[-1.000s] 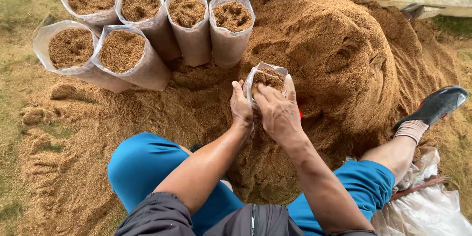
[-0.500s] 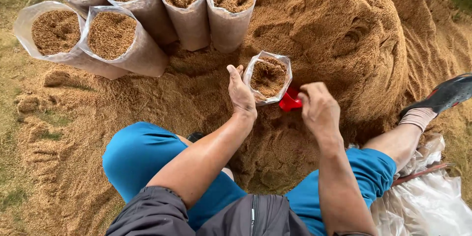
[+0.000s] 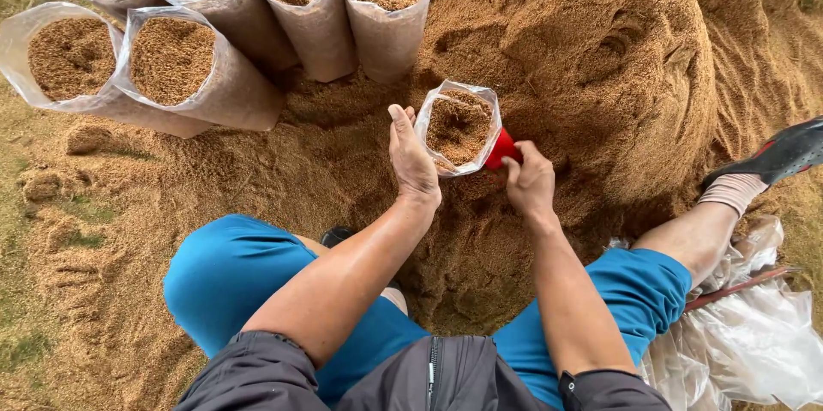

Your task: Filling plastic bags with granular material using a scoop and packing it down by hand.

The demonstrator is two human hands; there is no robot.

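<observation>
A clear plastic bag (image 3: 459,126), partly filled with brown sawdust, stands open in front of me on the sawdust. My left hand (image 3: 411,158) holds the bag's left rim and keeps it upright. My right hand (image 3: 529,181) grips a red scoop (image 3: 503,149) that touches the bag's right side, low beside the big sawdust heap (image 3: 600,60). Most of the scoop is hidden behind the bag and my fingers.
Several filled clear bags (image 3: 184,68) lean together at the upper left and top. My legs in blue shorts (image 3: 231,274) spread to both sides, my right foot in a dark shoe (image 3: 784,154). A pile of empty plastic bags (image 3: 754,342) lies at the lower right.
My right hand left the bag's mouth, moved right and took the red scoop. My left hand stayed on the bag's rim.
</observation>
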